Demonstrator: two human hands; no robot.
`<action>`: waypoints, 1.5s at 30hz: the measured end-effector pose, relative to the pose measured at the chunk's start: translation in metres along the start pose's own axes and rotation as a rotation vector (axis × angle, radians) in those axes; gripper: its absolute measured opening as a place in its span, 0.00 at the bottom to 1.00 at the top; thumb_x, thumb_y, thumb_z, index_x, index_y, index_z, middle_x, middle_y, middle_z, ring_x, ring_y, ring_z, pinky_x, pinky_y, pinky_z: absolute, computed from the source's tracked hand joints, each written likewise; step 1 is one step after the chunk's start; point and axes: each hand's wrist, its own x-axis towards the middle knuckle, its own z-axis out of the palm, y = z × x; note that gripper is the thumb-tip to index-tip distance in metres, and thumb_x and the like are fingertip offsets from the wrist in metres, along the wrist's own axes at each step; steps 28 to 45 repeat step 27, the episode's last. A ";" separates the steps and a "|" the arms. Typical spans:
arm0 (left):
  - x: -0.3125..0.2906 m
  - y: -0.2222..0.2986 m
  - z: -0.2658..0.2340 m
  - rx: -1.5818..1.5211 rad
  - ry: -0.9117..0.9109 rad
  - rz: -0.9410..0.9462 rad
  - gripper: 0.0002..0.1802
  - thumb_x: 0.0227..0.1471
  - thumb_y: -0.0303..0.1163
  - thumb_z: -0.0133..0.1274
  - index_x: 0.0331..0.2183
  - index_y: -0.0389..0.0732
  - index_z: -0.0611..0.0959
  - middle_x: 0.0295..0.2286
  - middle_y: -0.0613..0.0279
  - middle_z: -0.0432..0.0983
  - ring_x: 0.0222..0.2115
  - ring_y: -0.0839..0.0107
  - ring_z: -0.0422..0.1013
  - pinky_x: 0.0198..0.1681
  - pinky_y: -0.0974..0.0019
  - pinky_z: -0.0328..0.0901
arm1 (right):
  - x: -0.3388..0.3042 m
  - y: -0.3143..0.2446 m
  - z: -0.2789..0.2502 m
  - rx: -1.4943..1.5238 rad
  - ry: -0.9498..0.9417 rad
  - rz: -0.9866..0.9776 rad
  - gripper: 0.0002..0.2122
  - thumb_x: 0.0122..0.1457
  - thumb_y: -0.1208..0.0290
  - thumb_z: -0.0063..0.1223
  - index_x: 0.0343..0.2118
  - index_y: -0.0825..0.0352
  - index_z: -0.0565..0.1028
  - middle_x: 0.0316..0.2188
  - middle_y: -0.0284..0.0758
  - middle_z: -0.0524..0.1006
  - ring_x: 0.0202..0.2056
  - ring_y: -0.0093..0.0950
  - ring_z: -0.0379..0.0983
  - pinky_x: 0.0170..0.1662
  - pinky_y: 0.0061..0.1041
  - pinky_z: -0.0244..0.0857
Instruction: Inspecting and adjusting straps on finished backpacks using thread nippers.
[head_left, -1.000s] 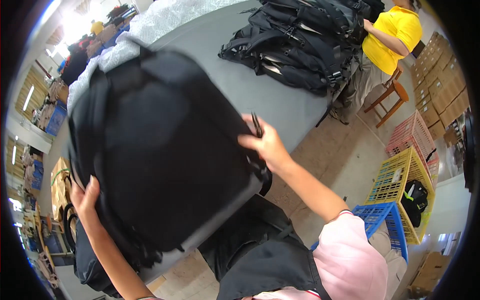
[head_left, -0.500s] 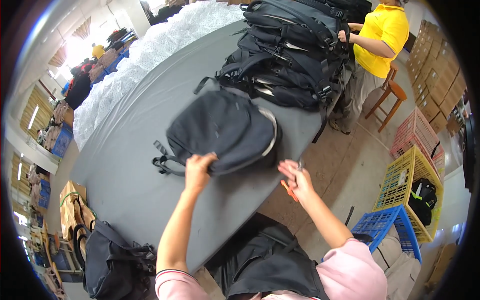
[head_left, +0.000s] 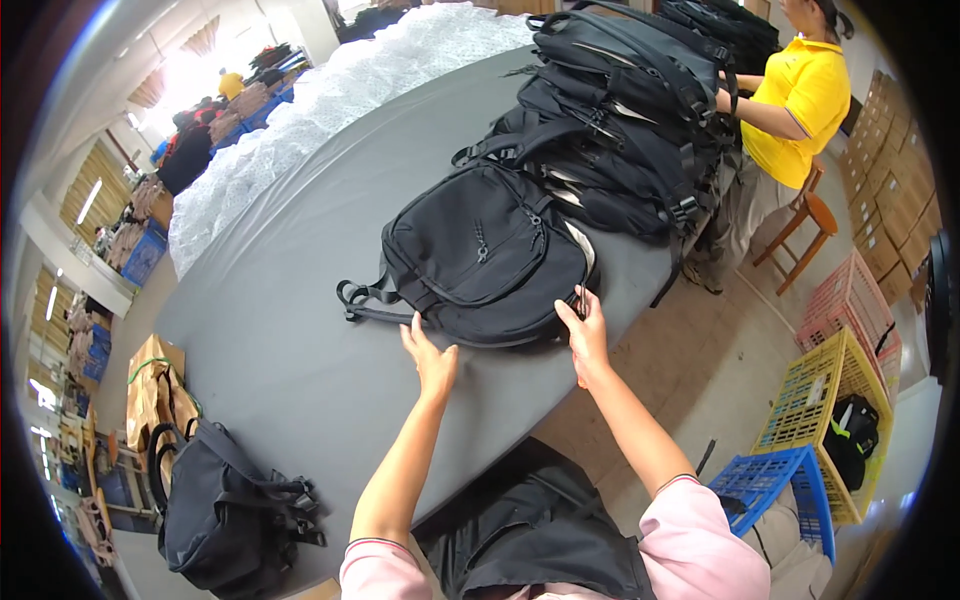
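A black backpack [head_left: 470, 250] lies front up on the grey-covered table, its zip pulls hanging near the middle. My left hand [head_left: 430, 358] is open at the backpack's near left edge, fingertips touching it and thumb apart. At the near right side, my right hand [head_left: 588, 340] is closed around small scissors [head_left: 581, 298]. Only a thin metal part of them shows beside the bag; their orange handle is hidden now. Pale lining or trim shows along the bag's right edge. Straps [head_left: 365, 300] trail from its left side.
Behind it rises a pile of black backpacks [head_left: 620, 120], where a person in yellow [head_left: 795, 105] handles one. Another black backpack [head_left: 235, 510] and a brown paper bag [head_left: 155, 390] are at left. Bubble wrap [head_left: 330, 110] lines the far edge; plastic crates [head_left: 800, 400] stand right.
My left hand has loosened its grip on the backpack's edge and spread its fingers. My right hand has come in against the bag's right side. The bag, blurred before, now looks still.
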 end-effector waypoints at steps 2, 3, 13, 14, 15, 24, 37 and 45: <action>0.005 -0.012 -0.006 -0.577 -0.381 -0.129 0.47 0.41 0.18 0.51 0.62 0.50 0.54 0.62 0.53 0.40 0.62 0.53 0.43 0.62 0.56 0.45 | 0.026 0.026 0.008 -0.056 0.014 -0.082 0.32 0.48 0.72 0.63 0.56 0.69 0.61 0.54 0.36 0.66 0.33 0.15 0.67 0.20 0.15 0.52; 0.012 -0.016 -0.013 -0.579 -0.344 -0.133 0.47 0.41 0.18 0.51 0.62 0.50 0.54 0.62 0.53 0.40 0.62 0.53 0.43 0.62 0.56 0.45 | 0.022 0.021 0.027 -0.053 -0.023 -0.081 0.32 0.48 0.72 0.63 0.56 0.69 0.61 0.54 0.36 0.66 0.33 0.15 0.67 0.20 0.15 0.52; 0.072 -0.023 -0.026 -0.296 -0.562 0.022 0.45 0.44 0.32 0.58 0.61 0.56 0.57 0.62 0.42 0.33 0.64 0.50 0.36 0.63 0.52 0.43 | 0.050 0.024 0.071 -0.043 -0.134 0.240 0.27 0.51 0.81 0.53 0.57 0.67 0.63 0.46 0.36 0.72 0.30 0.19 0.67 0.24 0.14 0.56; 0.063 -0.044 -0.032 -0.301 -0.525 -0.001 0.45 0.44 0.32 0.58 0.61 0.56 0.57 0.62 0.42 0.33 0.64 0.50 0.36 0.63 0.52 0.43 | 0.054 0.032 0.072 -0.058 -0.194 0.157 0.25 0.52 0.81 0.52 0.56 0.67 0.65 0.44 0.35 0.73 0.30 0.20 0.68 0.26 0.15 0.58; 0.056 -0.048 -0.031 -0.171 -0.390 0.022 0.42 0.43 0.33 0.60 0.59 0.54 0.60 0.62 0.40 0.37 0.63 0.47 0.39 0.62 0.50 0.44 | 0.056 0.032 0.058 -0.066 -0.221 0.054 0.23 0.53 0.81 0.51 0.54 0.68 0.67 0.42 0.34 0.73 0.31 0.21 0.70 0.28 0.16 0.59; -0.011 -0.099 -0.344 0.712 0.600 0.372 0.33 0.36 0.22 0.56 0.50 0.42 0.73 0.59 0.45 0.52 0.62 0.49 0.43 0.61 0.47 0.39 | -0.060 0.041 0.003 -0.328 -0.443 0.080 0.07 0.58 0.77 0.45 0.37 0.73 0.72 0.32 0.39 0.77 0.27 0.26 0.76 0.38 0.24 0.68; -0.045 -0.141 -0.456 0.889 0.858 0.283 0.31 0.39 0.24 0.56 0.50 0.43 0.73 0.60 0.47 0.50 0.63 0.51 0.41 0.61 0.49 0.38 | -0.056 0.049 0.004 -0.297 -0.383 0.096 0.07 0.58 0.77 0.46 0.38 0.71 0.73 0.34 0.41 0.78 0.28 0.27 0.77 0.39 0.25 0.69; -0.045 -0.141 -0.456 0.889 0.858 0.283 0.31 0.39 0.24 0.56 0.50 0.43 0.73 0.60 0.47 0.50 0.63 0.51 0.41 0.61 0.49 0.38 | -0.056 0.049 0.004 -0.297 -0.383 0.096 0.07 0.58 0.77 0.46 0.38 0.71 0.73 0.34 0.41 0.78 0.28 0.27 0.77 0.39 0.25 0.69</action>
